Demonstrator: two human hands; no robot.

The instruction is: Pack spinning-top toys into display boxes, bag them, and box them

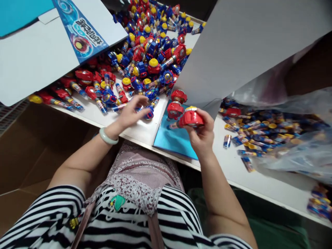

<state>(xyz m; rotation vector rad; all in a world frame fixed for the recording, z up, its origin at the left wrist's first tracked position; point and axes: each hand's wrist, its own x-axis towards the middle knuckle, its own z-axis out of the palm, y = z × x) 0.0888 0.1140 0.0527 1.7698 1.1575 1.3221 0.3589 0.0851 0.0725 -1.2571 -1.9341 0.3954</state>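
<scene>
My right hand [203, 135] grips a red toy [192, 118] with a yellow knob on top and a printed tube pointing left. It is held just above an upright open box with a bright blue inner face [176, 143]. Two more red toys [175, 110] sit in that box, left of my right hand. My left hand [132, 112] has its fingers apart and lies beside a blue toy [149, 113] with a tube at the near edge of the heap. Whether its thumb touches that toy I cannot tell.
A big heap of red and blue toys [153, 64] covers the table behind my left hand. An open printed carton [88, 34] stands at the left. To the right, loose printed tubes [255, 133] spill from a clear plastic bag [293, 152]. A brown cardboard box [44, 141] is below left.
</scene>
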